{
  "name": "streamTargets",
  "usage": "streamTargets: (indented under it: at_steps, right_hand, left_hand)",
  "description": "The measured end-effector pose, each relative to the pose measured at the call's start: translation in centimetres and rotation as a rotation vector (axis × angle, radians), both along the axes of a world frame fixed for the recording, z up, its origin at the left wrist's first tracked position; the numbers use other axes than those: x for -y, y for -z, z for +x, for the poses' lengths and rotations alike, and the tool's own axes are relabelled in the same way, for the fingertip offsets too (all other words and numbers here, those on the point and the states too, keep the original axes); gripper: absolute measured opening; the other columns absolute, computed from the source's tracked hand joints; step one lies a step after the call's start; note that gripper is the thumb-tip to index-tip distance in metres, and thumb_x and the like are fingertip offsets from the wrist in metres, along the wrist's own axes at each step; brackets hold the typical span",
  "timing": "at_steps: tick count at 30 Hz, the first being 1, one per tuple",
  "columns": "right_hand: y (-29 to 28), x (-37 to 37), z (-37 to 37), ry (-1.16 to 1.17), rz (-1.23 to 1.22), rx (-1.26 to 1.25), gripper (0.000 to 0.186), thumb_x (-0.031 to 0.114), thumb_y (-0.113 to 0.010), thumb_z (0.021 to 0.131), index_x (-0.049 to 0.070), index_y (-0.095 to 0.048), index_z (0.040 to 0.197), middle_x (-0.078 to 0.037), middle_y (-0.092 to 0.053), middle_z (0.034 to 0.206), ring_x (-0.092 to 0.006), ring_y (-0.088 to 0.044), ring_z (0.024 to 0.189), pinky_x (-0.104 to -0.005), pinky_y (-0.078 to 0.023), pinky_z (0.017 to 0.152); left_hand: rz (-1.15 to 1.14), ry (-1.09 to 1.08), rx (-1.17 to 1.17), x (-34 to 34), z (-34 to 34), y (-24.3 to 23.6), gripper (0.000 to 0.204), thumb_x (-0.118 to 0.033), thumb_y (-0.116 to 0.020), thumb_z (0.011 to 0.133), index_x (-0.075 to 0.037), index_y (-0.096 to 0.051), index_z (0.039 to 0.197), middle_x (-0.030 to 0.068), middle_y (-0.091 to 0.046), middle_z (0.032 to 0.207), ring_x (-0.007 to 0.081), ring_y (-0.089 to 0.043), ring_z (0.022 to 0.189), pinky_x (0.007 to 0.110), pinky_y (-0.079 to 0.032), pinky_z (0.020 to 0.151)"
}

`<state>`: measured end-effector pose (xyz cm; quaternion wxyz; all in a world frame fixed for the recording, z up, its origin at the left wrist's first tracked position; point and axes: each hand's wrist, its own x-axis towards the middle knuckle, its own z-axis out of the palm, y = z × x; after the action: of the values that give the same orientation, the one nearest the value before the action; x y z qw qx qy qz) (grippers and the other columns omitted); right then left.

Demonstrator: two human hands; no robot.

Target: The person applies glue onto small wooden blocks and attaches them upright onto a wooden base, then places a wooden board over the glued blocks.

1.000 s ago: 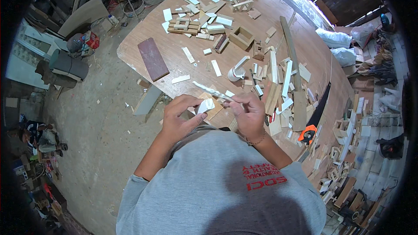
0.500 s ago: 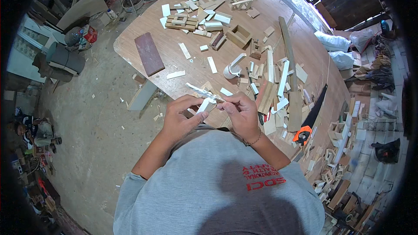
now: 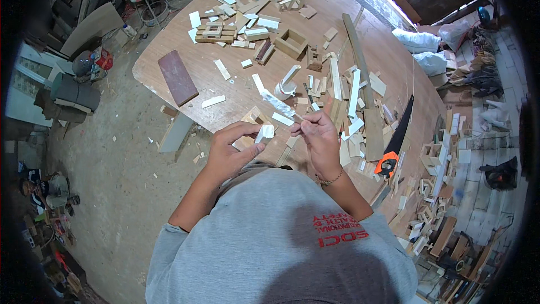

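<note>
Between the thumb and fingers of my left hand [image 3: 229, 147] is a small wooden block [image 3: 264, 133], its upper end white. My right hand [image 3: 318, 139] pinches a thin stick [image 3: 279, 104] thickly coated in a white paste, pointing up and left away from the block. Just beyond the stick stands a small white cup [image 3: 284, 90] with a pale wood strip leaning out of it. A light wooden piece [image 3: 254, 115] lies on the table behind my left hand, partly hidden by it.
Many wood offcuts and small wooden boxes [image 3: 291, 44] cover the brown table [image 3: 169, 39]. A dark red board [image 3: 178, 77] lies at left. A handsaw [image 3: 396, 143] with an orange handle rests at the right edge. Far left, a person [image 3: 49, 190] sits low by the floor.
My right hand has moved slightly right, drawing the coated stick away from the block. The block stays in my left hand. The whole view has shifted a little.
</note>
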<state>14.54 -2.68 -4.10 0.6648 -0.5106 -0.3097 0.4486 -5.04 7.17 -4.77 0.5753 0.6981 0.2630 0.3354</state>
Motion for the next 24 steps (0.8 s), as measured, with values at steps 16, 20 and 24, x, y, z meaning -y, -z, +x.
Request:
streamTargets:
  at_steps: [16, 20, 24]
  right_hand:
    - [11.7, -8.8, 8.7, 0.118, -0.446, 1.348, 0.02, 0.017, -0.06, 0.081, 0.001, -0.064, 0.093, -0.02, -0.065, 0.086, -0.0365, -0.063, 0.083, -0.0449, -0.05, 0.077]
    - [10.3, -10.2, 6.9, 0.108, -0.509, 1.436, 0.034, 0.017, -0.065, 0.077, 0.004, -0.063, 0.108, -0.017, -0.062, 0.099, -0.0361, -0.058, 0.097, -0.0445, -0.048, 0.083]
    - [8.5, -8.6, 3.7, 0.219, -0.29, 1.433, 0.044, 0.013, -0.065, 0.075, 0.002, -0.058, 0.117, -0.015, -0.057, 0.106, -0.035, -0.053, 0.103, -0.044, -0.044, 0.09]
  left_hand:
    - [-0.542, 0.088, 0.034, -1.5, -2.4, 2.8, 0.026, -0.004, -0.067, 0.082, -0.001, -0.059, 0.106, 0.0038, -0.062, 0.095, 0.0119, -0.059, 0.088, 0.028, -0.049, 0.084]
    - [-0.772, 0.121, 0.176, -1.4, -3.4, 4.3, 0.03, -0.008, -0.067, 0.084, -0.002, -0.058, 0.111, 0.0041, -0.063, 0.096, 0.0128, -0.06, 0.09, 0.03, -0.049, 0.085]
    - [-0.97, 0.08, 0.342, -0.6, -4.1, 5.3, 0.042, -0.019, -0.07, 0.084, -0.005, -0.054, 0.12, 0.0043, -0.062, 0.107, 0.0154, -0.059, 0.097, 0.034, -0.047, 0.089]
